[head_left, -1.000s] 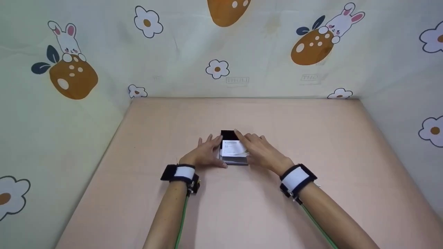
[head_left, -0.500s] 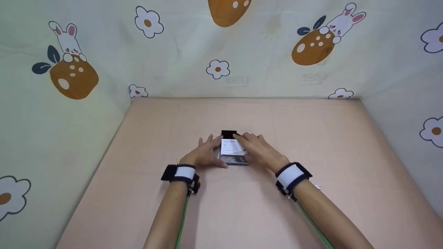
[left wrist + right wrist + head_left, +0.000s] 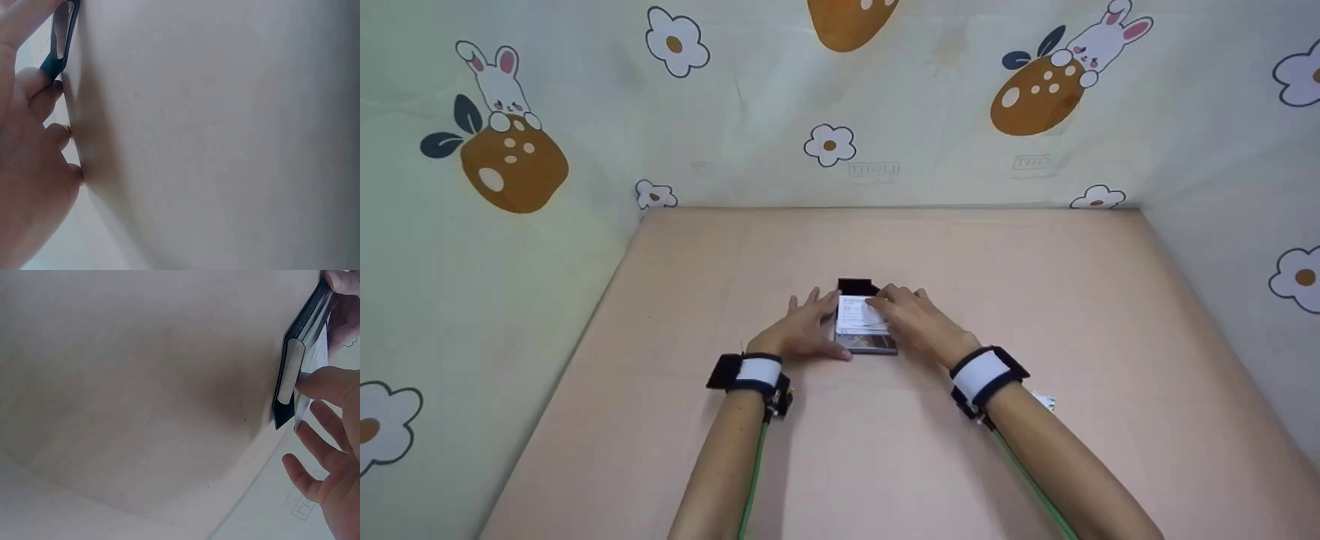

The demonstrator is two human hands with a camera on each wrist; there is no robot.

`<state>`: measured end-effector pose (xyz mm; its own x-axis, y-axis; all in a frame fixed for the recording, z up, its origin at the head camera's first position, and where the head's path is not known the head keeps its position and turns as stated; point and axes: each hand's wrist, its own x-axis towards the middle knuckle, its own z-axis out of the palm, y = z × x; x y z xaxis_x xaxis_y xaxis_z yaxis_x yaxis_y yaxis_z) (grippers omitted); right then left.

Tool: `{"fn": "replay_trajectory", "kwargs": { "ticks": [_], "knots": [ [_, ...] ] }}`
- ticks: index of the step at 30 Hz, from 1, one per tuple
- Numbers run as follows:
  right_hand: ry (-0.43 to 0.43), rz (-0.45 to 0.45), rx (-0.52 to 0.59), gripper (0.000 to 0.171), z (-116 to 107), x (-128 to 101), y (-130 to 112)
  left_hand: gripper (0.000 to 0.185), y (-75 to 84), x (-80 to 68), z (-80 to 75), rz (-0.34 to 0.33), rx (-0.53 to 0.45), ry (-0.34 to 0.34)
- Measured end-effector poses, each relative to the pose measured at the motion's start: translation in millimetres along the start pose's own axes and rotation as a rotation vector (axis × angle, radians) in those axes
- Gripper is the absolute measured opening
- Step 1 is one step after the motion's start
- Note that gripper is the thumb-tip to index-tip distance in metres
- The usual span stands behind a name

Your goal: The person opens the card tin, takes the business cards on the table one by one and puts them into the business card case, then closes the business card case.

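A black card holder (image 3: 855, 286) lies at the middle of the table, with a white printed business card (image 3: 856, 313) on its face. My left hand (image 3: 802, 330) grips the holder's left side, thumb by its near corner and a finger along its far left part. In the left wrist view, curled fingers touch the holder's dark corner (image 3: 52, 66). At the card's right side is my right hand (image 3: 922, 322), which pinches the card between thumb and fingers. The right wrist view shows that thumb (image 3: 326, 385) at the card's edge, over the holder's pale side.
A pink-beige cloth (image 3: 660, 450) covers the table. Patterned walls (image 3: 750, 105) rise at the back and both sides. A small white patterned thing (image 3: 1045, 401) lies partly hidden behind the right forearm. Each wrist wears a strap with a green cable.
My right hand has shifted left, its index fingertip drawn back from the holder's far edge onto the card. The card has slid slightly away over the holder. My left hand stays in place.
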<state>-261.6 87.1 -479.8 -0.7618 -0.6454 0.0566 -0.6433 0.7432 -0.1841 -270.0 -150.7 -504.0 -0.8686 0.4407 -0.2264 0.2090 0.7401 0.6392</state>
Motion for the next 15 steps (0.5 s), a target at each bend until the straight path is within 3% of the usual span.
{"fn": "replay_trajectory", "kwargs": {
  "ticks": [15],
  "knots": [
    [-0.032, -0.014, 0.058, 0.037, -4.7, 0.8, -3.1, 0.118, -1.3, 2.1, 0.4, -0.013, 0.005, -0.002]
  ]
}}
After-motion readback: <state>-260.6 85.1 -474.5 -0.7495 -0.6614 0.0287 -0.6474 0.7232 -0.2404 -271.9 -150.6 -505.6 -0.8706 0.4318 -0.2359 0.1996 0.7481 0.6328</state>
